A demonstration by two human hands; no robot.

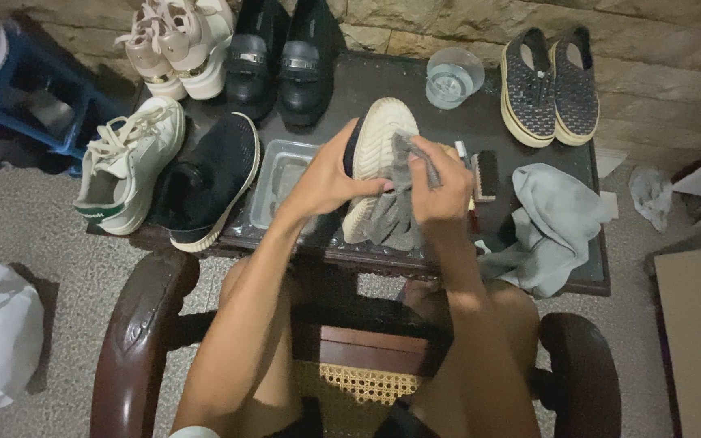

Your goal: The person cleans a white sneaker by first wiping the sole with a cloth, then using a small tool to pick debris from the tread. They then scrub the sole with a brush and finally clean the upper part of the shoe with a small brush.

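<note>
Wiping step underway. Left hand [330,174] clasps black sneaker [375,154], cream sole up, above clear tray [273,191]. Right hand [441,188] fingers closed on grey cloth [391,207], pressed to sole. Next likely: steady strokes, firm hold.

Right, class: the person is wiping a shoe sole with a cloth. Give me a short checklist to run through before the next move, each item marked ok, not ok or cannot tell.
1. Left hand grips the shoe firmly, sole up: ok.
2. Right hand holds the grey cloth against the sole: ok.
3. Sole fully clean: cannot tell, the cloth covers its lower part.
4. Brush within reach on the table, beside the right hand: ok.
5. Water in the clear glass: cannot tell.
6. Plastic tray sits under the left hand, free to use: ok.
</note>
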